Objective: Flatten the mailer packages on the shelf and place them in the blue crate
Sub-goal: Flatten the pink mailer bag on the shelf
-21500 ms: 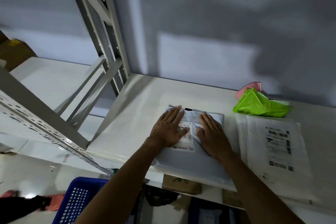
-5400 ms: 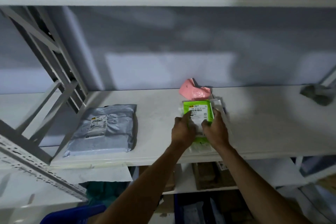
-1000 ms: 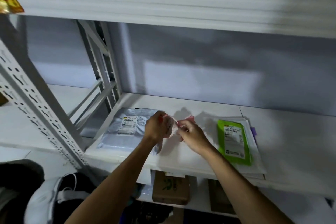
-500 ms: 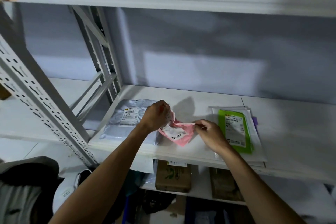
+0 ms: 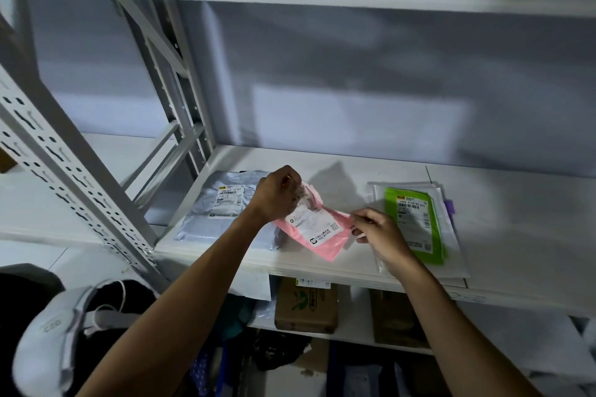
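Two hands on one pink mailer, stretched between them over shelf. Left hand pinches top corner, fingers curled. Right hand pinches right edge, thumb against fingertips. Left of grip: grey mailer, flat on shelf. Right of grip: green mailer atop white mailers. Below grip: cardboard box.

one grey mailer, one pink mailer, one green mailer, two brown cardboard boxes
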A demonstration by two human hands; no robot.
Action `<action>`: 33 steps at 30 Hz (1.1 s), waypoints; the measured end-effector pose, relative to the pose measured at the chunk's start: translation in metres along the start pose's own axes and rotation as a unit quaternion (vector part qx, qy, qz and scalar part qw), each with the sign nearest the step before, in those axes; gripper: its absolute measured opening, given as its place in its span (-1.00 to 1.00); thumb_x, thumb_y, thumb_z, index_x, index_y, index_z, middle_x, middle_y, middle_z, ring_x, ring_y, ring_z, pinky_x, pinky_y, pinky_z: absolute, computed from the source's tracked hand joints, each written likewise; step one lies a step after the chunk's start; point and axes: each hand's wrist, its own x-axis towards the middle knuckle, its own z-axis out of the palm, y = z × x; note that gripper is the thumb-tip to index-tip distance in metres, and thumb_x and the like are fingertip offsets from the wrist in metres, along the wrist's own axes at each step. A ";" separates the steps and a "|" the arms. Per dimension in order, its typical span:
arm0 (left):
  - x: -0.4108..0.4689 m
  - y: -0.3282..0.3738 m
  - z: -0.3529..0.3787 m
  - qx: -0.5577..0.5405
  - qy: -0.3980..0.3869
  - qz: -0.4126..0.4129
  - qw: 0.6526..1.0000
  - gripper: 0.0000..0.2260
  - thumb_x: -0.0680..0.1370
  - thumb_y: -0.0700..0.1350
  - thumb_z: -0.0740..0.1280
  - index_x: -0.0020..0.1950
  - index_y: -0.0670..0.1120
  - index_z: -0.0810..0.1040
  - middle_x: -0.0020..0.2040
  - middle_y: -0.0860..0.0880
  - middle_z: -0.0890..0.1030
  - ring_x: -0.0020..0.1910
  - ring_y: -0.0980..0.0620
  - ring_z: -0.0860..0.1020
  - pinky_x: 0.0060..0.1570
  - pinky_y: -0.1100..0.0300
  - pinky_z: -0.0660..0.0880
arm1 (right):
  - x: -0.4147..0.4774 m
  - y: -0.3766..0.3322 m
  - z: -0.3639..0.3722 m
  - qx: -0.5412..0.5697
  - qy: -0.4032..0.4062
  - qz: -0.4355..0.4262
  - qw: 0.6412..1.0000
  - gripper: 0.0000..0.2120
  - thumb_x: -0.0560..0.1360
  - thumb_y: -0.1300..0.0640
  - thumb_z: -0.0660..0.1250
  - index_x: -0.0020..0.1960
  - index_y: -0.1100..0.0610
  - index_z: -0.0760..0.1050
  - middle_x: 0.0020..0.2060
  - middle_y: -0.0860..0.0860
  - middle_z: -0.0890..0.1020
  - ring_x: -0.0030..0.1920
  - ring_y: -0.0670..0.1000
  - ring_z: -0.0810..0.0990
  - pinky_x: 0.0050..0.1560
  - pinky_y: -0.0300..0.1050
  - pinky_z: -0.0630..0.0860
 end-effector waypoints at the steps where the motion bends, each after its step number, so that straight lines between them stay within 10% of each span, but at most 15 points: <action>1: 0.001 -0.001 0.000 0.009 0.009 -0.002 1.000 -0.77 0.63 -0.16 0.22 -0.18 0.10 0.47 -0.34 0.07 0.60 -0.39 -0.01 0.52 -0.30 0.10 0.49 | -0.001 0.002 -0.002 0.016 0.004 0.007 1.000 -0.88 0.60 0.19 0.34 -0.08 0.07 0.62 -0.20 0.04 0.69 -0.17 0.01 0.62 -0.20 -0.18 0.50; 12: -0.003 -0.001 0.010 -0.001 0.075 -0.003 0.997 -0.90 0.62 0.06 0.27 0.00 0.06 0.51 -0.33 -0.06 0.66 -0.33 -0.06 0.62 -0.25 0.12 0.53 | -0.008 0.004 -0.008 0.103 0.039 0.011 0.994 -0.88 0.63 0.23 0.30 -0.06 0.14 0.58 -0.23 0.02 0.71 -0.21 0.00 0.68 -0.14 -0.12 0.61; 17: -0.010 -0.019 0.011 0.003 0.085 -0.115 0.990 -0.48 0.54 0.26 0.37 0.35 -0.03 0.42 0.12 -0.08 0.65 0.05 -0.08 0.64 0.07 0.00 0.58 | -0.015 0.011 -0.008 0.181 0.121 0.060 0.974 -0.93 0.64 0.23 0.28 0.03 0.20 0.53 -0.24 0.17 0.68 -0.36 0.07 0.67 -0.32 -0.10 0.63; 21: -0.050 -0.028 0.055 0.124 0.121 0.004 0.985 -0.58 0.62 0.09 0.30 0.36 -0.15 0.43 0.25 -0.20 0.53 0.12 -0.14 0.58 0.00 -0.03 0.62 | -0.020 0.049 0.010 0.161 0.137 0.137 0.968 -0.84 0.61 0.22 0.32 0.15 0.27 0.56 -0.20 0.22 0.72 -0.31 0.17 0.71 -0.28 -0.04 0.65; 25: -0.082 -0.034 0.114 0.226 -0.015 0.136 0.964 -0.63 0.63 0.01 0.19 0.34 -0.18 0.43 0.24 -0.20 0.51 0.20 -0.16 0.52 0.15 -0.08 0.57 | -0.032 0.070 0.035 0.152 0.069 0.198 0.966 -0.82 0.61 0.25 0.26 0.08 0.34 0.57 -0.22 0.19 0.74 -0.26 0.19 0.74 -0.31 -0.07 0.65; 29: -0.092 -0.055 0.142 0.241 -0.093 0.052 0.965 -0.38 0.66 0.18 -0.05 0.58 -0.19 0.22 0.58 -0.26 0.22 0.58 -0.21 0.18 0.54 -0.11 0.19 | -0.041 0.076 0.046 0.020 0.055 0.206 0.977 -0.83 0.50 0.18 0.32 0.06 0.21 0.55 -0.19 0.12 0.72 -0.25 0.16 0.72 -0.16 0.17 0.69; 33: -0.090 -0.076 0.148 0.311 -0.080 0.113 0.940 -0.42 0.71 0.18 -0.08 0.63 -0.13 0.12 0.63 -0.18 0.04 0.62 -0.14 0.01 0.57 -0.06 -0.02 | -0.050 0.062 0.039 -0.242 0.098 0.091 0.961 -0.82 0.56 0.08 0.33 0.09 0.10 0.38 -0.14 -0.02 0.57 -0.21 0.04 0.54 -0.19 -0.10 0.41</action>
